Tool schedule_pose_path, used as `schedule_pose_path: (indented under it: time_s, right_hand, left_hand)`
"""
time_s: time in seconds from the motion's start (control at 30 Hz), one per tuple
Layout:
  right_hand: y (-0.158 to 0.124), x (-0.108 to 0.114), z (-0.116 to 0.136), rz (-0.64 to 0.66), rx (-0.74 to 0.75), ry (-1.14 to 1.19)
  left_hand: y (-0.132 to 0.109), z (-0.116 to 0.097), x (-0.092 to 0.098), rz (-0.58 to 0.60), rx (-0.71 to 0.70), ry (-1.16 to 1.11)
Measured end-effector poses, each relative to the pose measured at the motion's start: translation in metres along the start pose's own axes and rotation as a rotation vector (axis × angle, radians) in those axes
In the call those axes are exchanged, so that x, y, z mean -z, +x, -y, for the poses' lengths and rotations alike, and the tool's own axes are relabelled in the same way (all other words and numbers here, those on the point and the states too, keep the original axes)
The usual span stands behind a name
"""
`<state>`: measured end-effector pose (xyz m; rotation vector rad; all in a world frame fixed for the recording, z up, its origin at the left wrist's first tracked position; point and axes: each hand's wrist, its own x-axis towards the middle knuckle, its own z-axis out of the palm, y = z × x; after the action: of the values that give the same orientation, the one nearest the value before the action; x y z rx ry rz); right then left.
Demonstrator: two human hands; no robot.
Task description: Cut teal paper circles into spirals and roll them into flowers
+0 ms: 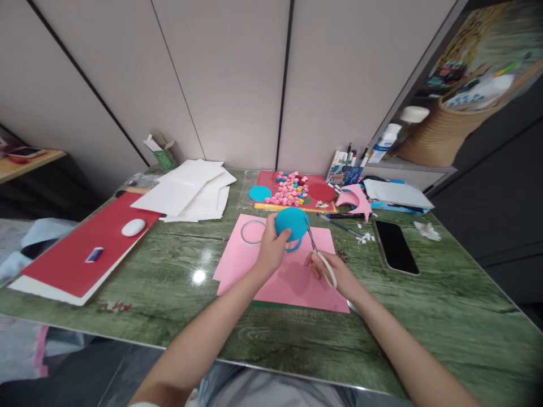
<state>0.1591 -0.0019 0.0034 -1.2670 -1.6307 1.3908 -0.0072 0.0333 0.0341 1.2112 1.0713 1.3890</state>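
Between the thumb and fingers of my left hand [274, 243] is a blue paper circle [292, 221], raised over the pink paper sheets [292, 282]. My right hand [331, 270] is closed round the white handles of a pair of scissors [324, 265]. Its metal blades reach the circle's right edge; I cannot tell whether they bite into the paper. Just beneath the circle lies a curved blue strip [294, 246]. To its left, a thin grey ring [253, 232] rests on the pink paper.
Behind are pink paper balls [291, 190], another blue circle [260, 193] and a red circle [321, 191]. A phone [396, 247] lies at right, near a pink offcut [355, 200]. Leftward are white sheets [186, 186] and red card [85, 249] bearing a white oval object [133, 227].
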Motion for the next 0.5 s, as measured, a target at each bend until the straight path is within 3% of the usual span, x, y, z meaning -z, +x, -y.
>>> schedule_pose_path:
  time_s: [0.5]
  right_hand:
    - [0.0001,0.0006,0.0004,0.017,-0.006,-0.036]
  left_hand:
    - [0.0018,0.0045,0.0032,-0.044,-0.075,0.050]
